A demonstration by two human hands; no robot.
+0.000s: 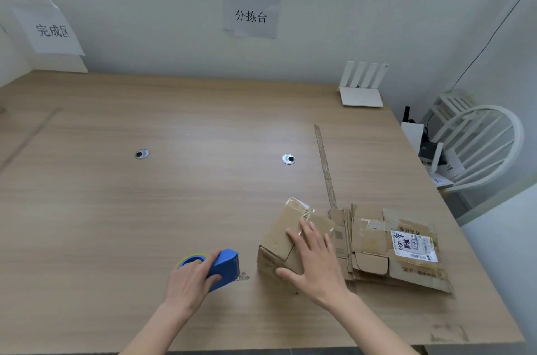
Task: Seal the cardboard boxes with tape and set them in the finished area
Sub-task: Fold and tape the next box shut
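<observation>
A small brown cardboard box [280,234] sits on the wooden table [145,209] near the front right, its top flaps folded down. My right hand [313,261] lies flat on those flaps, fingers straight and spread, thumb along the near edge. Left of the box, my left hand [191,279] grips a blue tape dispenser [223,267] holding a yellow-rimmed roll, resting on the table. A stack of flattened cardboard boxes [392,253], the top one with a white shipping label, lies just right of the small box.
A paper sign [50,30] hangs on the wall at the far left, another sign [251,16] at the centre. A strip of tape [325,166] runs across the table behind the boxes. A white router [361,87] stands at the back right; a white chair [479,145] beyond the right edge.
</observation>
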